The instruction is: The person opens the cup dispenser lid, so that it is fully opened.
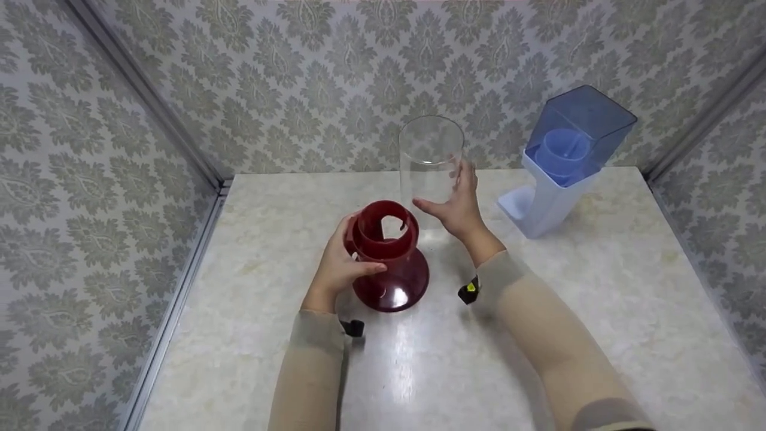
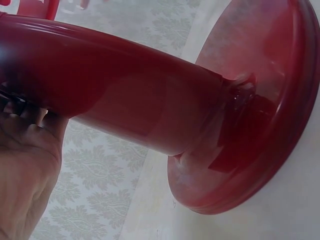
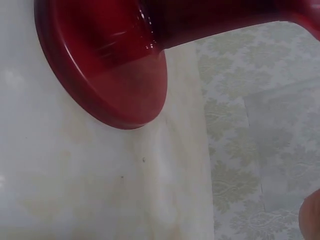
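A glossy red pedestal stand (image 1: 389, 287) with a wide round foot and an open, ring-like top stands upright on the table. My left hand (image 1: 338, 263) grips its upper part from the left, thumb across the front; some fingers are hidden behind it. In the left wrist view, the red column (image 2: 135, 90) runs down to the foot. Behind and right of the stand, my right hand (image 1: 458, 206) holds a clear open-topped cylinder (image 1: 428, 179) from its right side. The right wrist view shows the cylinder's lower edge (image 3: 272, 150) raised off the tabletop.
A white dispenser (image 1: 553, 206) with a tinted blue, transparent hopper (image 1: 592, 114) stands at the back right of the pale marbled table (image 1: 257, 359). Patterned wall panels (image 1: 335, 78) enclose the table at the back and both sides.
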The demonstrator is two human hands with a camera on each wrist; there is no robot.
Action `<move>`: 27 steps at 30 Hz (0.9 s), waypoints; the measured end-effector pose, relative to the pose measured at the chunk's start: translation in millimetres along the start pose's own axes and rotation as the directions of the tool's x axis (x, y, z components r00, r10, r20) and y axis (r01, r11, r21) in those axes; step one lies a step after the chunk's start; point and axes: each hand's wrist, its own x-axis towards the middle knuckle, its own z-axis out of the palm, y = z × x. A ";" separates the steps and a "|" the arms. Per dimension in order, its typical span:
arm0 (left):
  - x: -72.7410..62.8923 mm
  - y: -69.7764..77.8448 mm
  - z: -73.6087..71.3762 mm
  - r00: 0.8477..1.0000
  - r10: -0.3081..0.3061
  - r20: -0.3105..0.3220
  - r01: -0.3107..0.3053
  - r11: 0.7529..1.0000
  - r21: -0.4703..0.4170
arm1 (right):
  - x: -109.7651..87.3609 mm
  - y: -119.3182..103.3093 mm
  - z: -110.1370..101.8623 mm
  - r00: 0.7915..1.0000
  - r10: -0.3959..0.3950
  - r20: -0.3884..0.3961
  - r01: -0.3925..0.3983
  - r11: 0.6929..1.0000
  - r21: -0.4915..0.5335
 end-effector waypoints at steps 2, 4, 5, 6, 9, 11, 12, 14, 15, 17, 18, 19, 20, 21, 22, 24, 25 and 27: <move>1.2 -0.1 0.3 1.000 -0.003 0.000 0.003 1.000 0.000 | 3.1 3.7 2.8 1.000 0.007 0.021 -0.006 1.000 -0.018; 2.3 0.2 0.6 1.000 -0.006 0.003 0.006 1.000 0.002 | 6.3 7.7 5.5 0.999 0.025 0.045 -0.024 0.999 -0.031; 2.7 0.6 0.8 1.000 -0.006 0.005 0.006 1.000 0.005 | 7.9 9.2 6.8 0.998 0.039 0.057 -0.037 0.999 -0.038; 3.2 0.4 0.7 1.000 -0.007 0.007 0.007 1.000 0.006 | 9.6 10.5 8.1 0.996 0.052 0.069 -0.049 0.998 -0.044; 3.7 0.9 0.2 1.000 -0.004 0.015 0.004 1.000 0.002 | 16.7 14.5 12.2 0.991 0.084 0.106 -0.077 0.995 -0.070; 3.5 1.3 -0.8 1.000 -0.001 0.019 0.001 1.000 -0.005 | 21.8 15.5 15.6 0.986 0.108 0.124 -0.096 0.990 -0.101; 3.1 1.3 -1.4 1.000 0.001 0.020 -0.001 1.000 -0.009 | 24.0 15.8 17.6 0.984 0.118 0.132 -0.103 0.988 -0.113; 2.5 1.9 -2.1 1.000 0.005 0.019 -0.005 1.000 -0.017 | 27.8 16.1 21.9 0.978 0.148 0.149 -0.129 0.983 -0.128; 2.3 2.2 -2.3 1.000 0.006 0.018 -0.006 1.000 -0.018 | 29.5 16.8 24.2 0.975 0.162 0.154 -0.142 0.981 -0.131; 1.8 2.9 -2.3 1.000 0.010 0.017 -0.010 1.000 -0.018 | 31.5 18.1 28.9 0.968 0.188 0.165 -0.169 0.978 -0.125; 1.9 2.6 -2.3 1.000 0.012 0.018 -0.012 1.000 -0.020 | 32.6 19.5 31.2 0.966 0.195 0.171 -0.175 0.977 -0.122; 1.8 2.8 -2.2 1.000 0.013 0.017 -0.013 1.000 -0.020 | 33.6 20.8 33.7 0.963 0.202 0.178 -0.181 0.976 -0.124; 1.6 2.9 -2.2 1.000 0.013 0.016 -0.013 1.000 -0.021 | 34.6 22.1 36.3 0.961 0.206 0.185 -0.184 0.974 -0.130; 1.3 2.9 -2.2 1.000 0.013 0.013 -0.012 1.000 -0.021 | 35.4 23.3 38.7 0.958 0.209 0.194 -0.186 0.974 -0.132; 1.1 2.6 -2.2 1.000 0.011 0.010 -0.011 1.000 -0.019 | 36.4 24.2 41.4 0.956 0.211 0.203 -0.186 0.973 -0.137; 0.8 1.5 -1.8 1.000 0.008 0.005 -0.008 1.000 -0.020 | 37.8 25.8 45.9 0.953 0.216 0.212 -0.187 0.971 -0.147; 0.6 1.2 -1.4 1.000 0.007 0.004 -0.007 1.000 -0.017 | 37.9 26.5 47.7 0.952 0.219 0.213 -0.190 0.970 -0.150; 0.7 0.5 0.1 1.000 0.003 0.007 -0.003 1.000 -0.012 | 37.7 28.0 50.4 0.951 0.231 0.207 -0.203 0.968 -0.149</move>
